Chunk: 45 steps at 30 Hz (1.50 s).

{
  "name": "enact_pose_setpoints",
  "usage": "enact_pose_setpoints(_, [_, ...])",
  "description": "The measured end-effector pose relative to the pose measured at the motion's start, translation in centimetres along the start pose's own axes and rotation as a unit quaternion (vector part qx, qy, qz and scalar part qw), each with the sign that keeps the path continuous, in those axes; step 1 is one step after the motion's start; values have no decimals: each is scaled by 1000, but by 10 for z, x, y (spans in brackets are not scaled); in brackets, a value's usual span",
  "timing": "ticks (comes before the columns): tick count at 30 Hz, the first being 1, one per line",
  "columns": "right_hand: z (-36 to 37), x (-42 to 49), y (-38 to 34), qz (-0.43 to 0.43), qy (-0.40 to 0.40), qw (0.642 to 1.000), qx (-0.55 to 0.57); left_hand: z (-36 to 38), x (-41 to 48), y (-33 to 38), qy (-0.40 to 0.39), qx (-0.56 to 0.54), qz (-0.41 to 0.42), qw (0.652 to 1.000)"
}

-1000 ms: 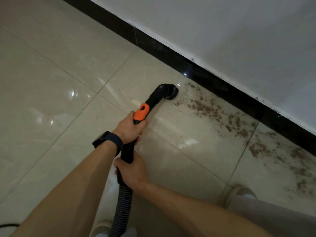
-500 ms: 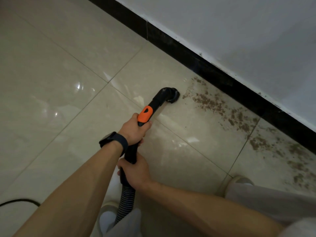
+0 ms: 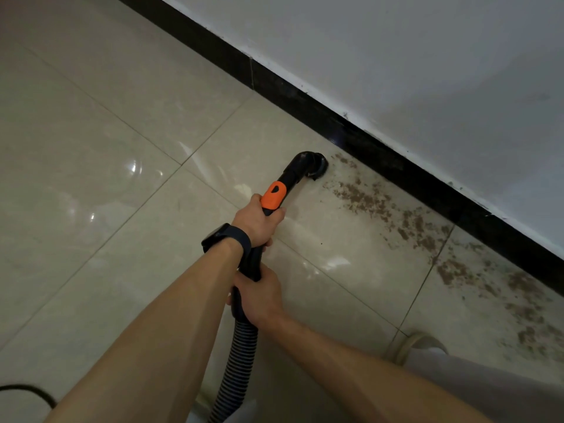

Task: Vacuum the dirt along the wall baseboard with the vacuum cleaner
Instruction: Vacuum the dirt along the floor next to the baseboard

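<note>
A black vacuum wand with an orange collar (image 3: pixel 273 196) ends in a bent round nozzle (image 3: pixel 316 168) that rests on the beige tile close to the black baseboard (image 3: pixel 381 154). My left hand (image 3: pixel 255 222), with a dark watch on the wrist, grips the wand just below the orange collar. My right hand (image 3: pixel 259 296) grips the wand lower down, where the ribbed hose (image 3: pixel 236 361) begins. Brown dirt (image 3: pixel 406 218) lies in a band along the baseboard, starting right of the nozzle and running to the lower right.
White wall (image 3: pixel 427 56) rises above the baseboard. A light shoe (image 3: pixel 418 346) stands on the tile at lower right, near the dirt. A black cord (image 3: pixel 27 390) curves at the lower left edge. Glossy tiles spread to the left.
The nozzle has stayed at the left end of the dirt band, close to the baseboard. The view has shifted down and right; the cord has come into sight.
</note>
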State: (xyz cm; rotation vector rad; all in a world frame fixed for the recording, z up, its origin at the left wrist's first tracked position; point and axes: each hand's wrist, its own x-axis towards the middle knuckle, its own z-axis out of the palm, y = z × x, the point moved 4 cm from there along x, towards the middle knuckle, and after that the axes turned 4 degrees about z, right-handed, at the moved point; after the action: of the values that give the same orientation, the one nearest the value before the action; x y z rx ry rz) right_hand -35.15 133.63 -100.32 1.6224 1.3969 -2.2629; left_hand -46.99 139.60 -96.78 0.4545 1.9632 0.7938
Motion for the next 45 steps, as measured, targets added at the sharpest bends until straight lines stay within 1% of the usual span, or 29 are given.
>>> enact_pose_setpoints(6, [-22, 15, -11, -17, 7, 1000, -6, 14, 14, 20, 5, 0, 3, 1000])
enact_pose_setpoints(14, [-46, 29, -25, -32, 10, 999, -25, 29, 28, 37, 31, 23, 15, 999])
enact_pose_setpoints(26, [-45, 26, -32, -37, 2, 999, -27, 26, 34, 40, 25, 39, 12, 999])
enact_pose_setpoints(30, [-28, 16, -26, -27, -19, 999, -22, 17, 22, 27, 25, 51, 13, 998])
enact_pose_setpoints(37, [7, -17, 11, 8, -48, 998, -27, 2, -20, -17, 14, 54, 7, 998])
enact_pose_setpoints(42, [16, -43, 39, 27, -53, 998, -32, 7, -50, -42, 11, 57, 5, 998])
enact_pose_setpoints(45, [16, -50, 49, 33, -48, 998, -25, 10, -60, -48, 19, 39, 2, 999])
